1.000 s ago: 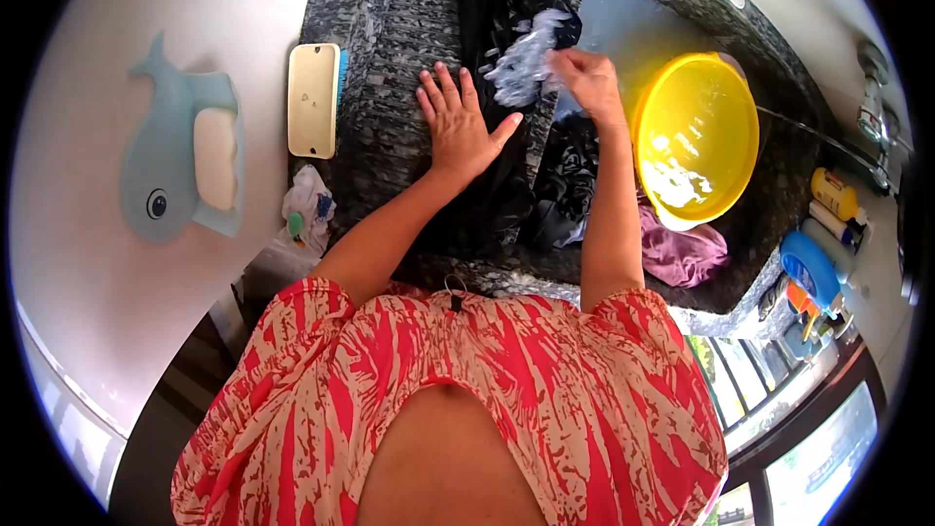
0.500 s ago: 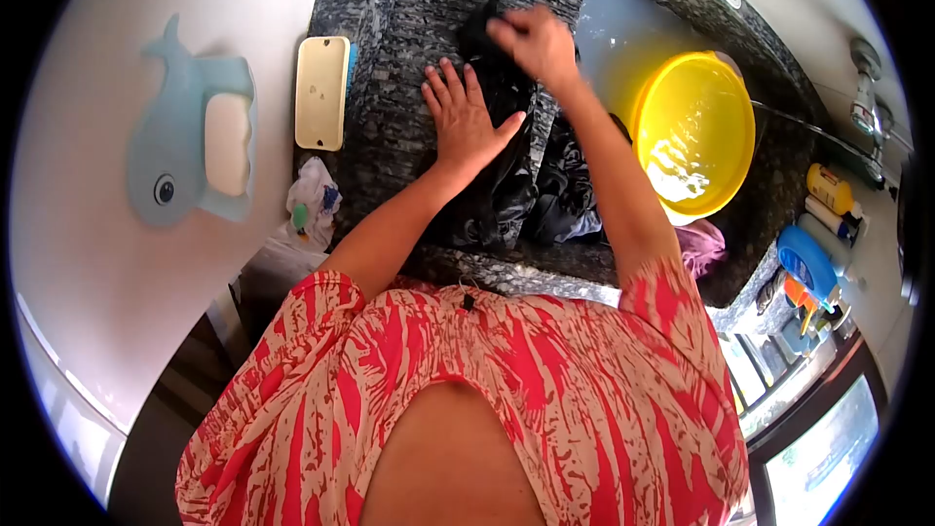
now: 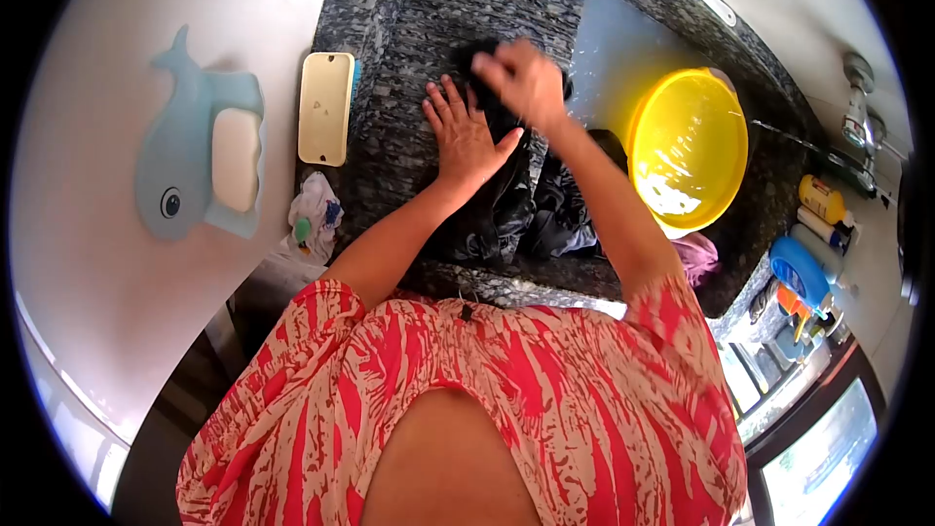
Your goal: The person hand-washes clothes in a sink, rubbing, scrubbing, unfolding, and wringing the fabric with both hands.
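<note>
A wet black garment [image 3: 487, 219] lies along the ribbed grey stone washboard [image 3: 429, 29] of the sink. My left hand [image 3: 463, 143] rests flat with fingers spread, pressing on the washboard and the garment's edge. Just right of it, my right hand [image 3: 526, 83] is closed over a bunched part of the black garment, its fingers slightly blurred. More dark, wet cloth [image 3: 562, 214] lies under and beside my right forearm.
A yellow basin [image 3: 689, 151] of water stands at right, near a wall tap [image 3: 857, 102]. Bottles [image 3: 801, 271] line the right ledge. A cream-backed brush [image 3: 326, 107] lies on the left rim. A whale-shaped holder [image 3: 180, 166] with a soap bar [image 3: 236, 158] is further left.
My right hand has moved down toward me along the washboard with the bunched cloth. My left hand stays spread in about the same place. The whole view has shifted slightly.
</note>
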The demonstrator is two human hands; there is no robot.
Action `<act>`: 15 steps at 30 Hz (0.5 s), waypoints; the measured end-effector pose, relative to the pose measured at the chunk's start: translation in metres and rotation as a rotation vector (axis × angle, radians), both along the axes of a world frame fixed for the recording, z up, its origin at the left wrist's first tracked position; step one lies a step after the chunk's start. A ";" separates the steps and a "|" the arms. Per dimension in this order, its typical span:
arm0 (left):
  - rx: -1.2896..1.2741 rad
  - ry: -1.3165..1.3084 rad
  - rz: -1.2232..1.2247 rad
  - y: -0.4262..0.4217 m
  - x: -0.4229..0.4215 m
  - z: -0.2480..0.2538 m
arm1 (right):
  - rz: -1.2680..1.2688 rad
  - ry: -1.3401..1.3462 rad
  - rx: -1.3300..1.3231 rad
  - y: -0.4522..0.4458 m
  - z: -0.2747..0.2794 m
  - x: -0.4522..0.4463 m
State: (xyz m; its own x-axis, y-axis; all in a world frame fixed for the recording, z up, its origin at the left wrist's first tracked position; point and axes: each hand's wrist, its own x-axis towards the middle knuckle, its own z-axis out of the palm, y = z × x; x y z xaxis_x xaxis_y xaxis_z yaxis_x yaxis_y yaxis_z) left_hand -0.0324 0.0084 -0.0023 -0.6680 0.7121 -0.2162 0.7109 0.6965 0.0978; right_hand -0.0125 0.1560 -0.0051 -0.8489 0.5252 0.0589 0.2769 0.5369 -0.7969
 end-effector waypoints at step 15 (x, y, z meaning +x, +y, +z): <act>0.770 -0.404 0.329 0.010 -0.038 -0.008 | 0.277 -0.355 -0.405 0.048 0.010 -0.042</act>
